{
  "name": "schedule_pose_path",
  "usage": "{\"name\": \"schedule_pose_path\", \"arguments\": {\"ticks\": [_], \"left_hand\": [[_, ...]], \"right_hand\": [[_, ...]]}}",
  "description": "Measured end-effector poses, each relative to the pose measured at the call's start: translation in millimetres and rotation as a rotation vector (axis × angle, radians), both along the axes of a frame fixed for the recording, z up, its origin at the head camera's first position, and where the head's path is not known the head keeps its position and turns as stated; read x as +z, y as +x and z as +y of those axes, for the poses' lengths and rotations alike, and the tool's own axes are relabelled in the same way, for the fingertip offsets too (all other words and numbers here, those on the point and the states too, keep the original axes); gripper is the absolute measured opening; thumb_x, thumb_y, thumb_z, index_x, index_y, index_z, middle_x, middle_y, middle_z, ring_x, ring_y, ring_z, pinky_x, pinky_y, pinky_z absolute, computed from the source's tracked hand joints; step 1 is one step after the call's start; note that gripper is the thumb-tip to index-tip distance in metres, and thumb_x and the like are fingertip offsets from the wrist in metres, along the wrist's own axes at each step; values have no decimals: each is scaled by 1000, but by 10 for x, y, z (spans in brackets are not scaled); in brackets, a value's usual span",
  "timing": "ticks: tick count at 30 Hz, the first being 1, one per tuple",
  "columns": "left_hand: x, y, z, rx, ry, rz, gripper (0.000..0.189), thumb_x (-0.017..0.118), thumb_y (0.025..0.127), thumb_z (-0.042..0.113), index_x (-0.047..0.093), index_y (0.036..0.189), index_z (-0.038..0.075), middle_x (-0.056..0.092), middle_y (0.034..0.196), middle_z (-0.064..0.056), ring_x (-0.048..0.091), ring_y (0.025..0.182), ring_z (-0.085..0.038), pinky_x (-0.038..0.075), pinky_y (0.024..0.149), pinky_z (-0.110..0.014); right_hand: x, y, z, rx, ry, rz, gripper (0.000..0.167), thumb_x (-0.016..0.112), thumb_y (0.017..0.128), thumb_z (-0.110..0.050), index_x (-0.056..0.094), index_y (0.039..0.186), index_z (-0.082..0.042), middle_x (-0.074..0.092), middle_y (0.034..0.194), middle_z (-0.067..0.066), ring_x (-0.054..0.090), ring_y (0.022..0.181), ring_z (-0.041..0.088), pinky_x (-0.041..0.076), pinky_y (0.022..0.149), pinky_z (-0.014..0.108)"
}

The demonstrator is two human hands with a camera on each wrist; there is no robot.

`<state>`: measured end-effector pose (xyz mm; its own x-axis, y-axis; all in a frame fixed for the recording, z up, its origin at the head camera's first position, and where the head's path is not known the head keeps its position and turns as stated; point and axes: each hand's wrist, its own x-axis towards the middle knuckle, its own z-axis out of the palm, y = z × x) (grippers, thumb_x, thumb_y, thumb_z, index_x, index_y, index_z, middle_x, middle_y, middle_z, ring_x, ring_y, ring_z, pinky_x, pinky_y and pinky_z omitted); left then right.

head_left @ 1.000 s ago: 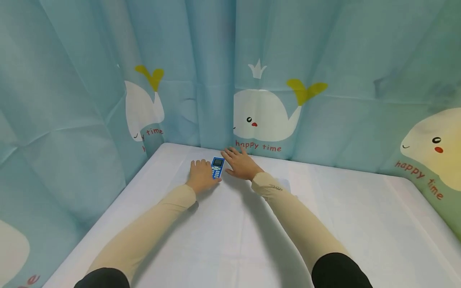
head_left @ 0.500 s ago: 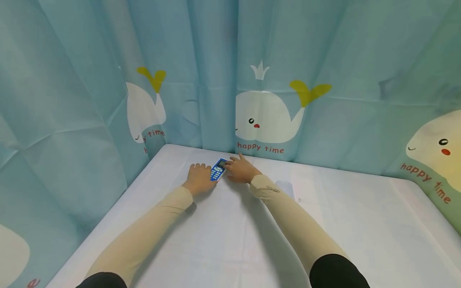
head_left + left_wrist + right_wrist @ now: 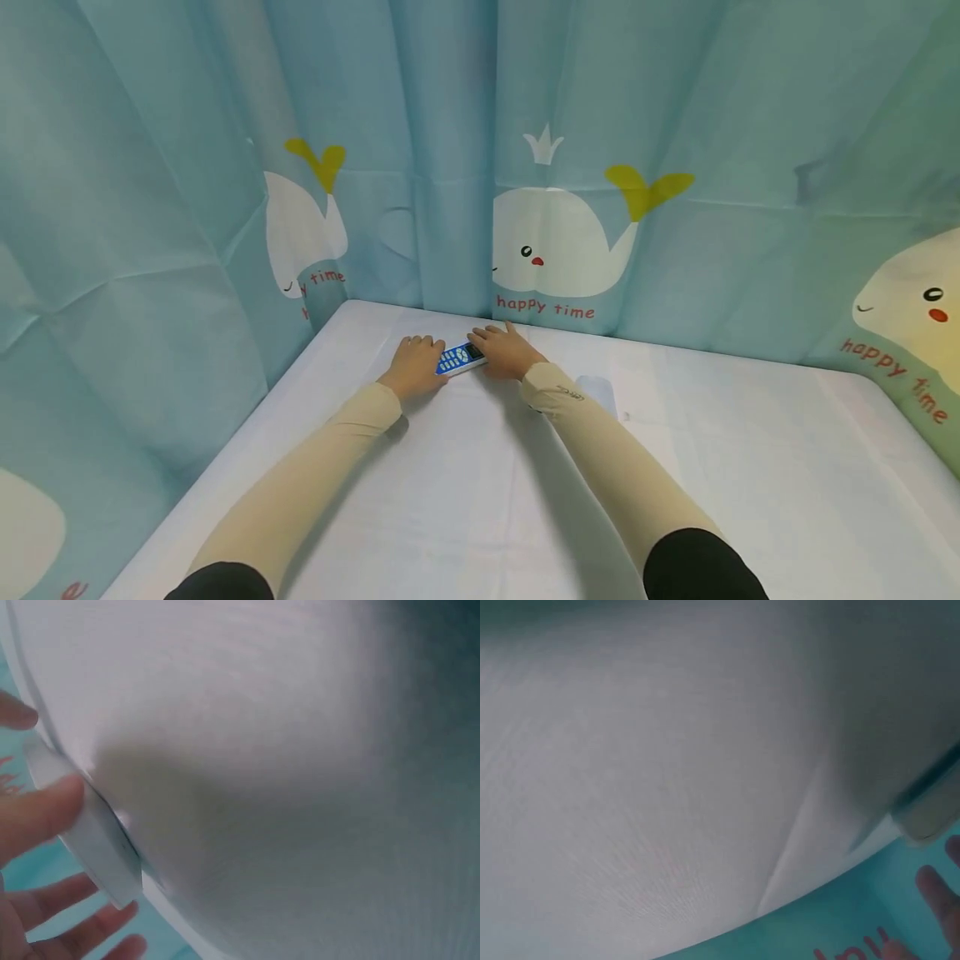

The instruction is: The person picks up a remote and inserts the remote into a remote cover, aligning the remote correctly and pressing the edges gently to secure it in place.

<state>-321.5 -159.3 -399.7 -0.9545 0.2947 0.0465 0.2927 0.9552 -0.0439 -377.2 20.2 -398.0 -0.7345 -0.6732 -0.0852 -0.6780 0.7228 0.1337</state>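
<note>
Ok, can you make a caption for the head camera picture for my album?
Two hands touching a blue keypad phone at a white table, before a whale-print curtain.

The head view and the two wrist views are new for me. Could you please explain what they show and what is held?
There is no machine, only a person. The left hand grips a blue phone by one end; the right hand is at the other end, but whether it also grips is unclear. The widest picture comes from a camera worn on the head, the other two from cameras worn on each wrist. Beneath is a white table; on it lies a pale flat thing, hard to identify. Behind hangs a curtain.
</note>
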Motion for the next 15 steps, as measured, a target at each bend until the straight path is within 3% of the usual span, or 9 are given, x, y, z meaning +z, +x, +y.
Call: {"name": "schedule_pose_path", "arguments": {"ticks": [7,15], "left_hand": [[-12,-9,-2,-37,55,1,57,71,82,27,50,128,0,58,120,-18,54,115,-32,37,105,-48],[30,29,-28,-75,41,55,53,73,79,26,56,122,-1,57,114,-16,55,107,-29,37,105,-47]], "right_hand": [[-22,16,19,-47,21,-12,55,62,89,-22,43,140,-11,52,139,8,45,131,27,25,112,56],[60,120,87,26,-25,150,46,72,80,-26,60,121,-9,65,118,9,56,114,27,36,104,55]]}}
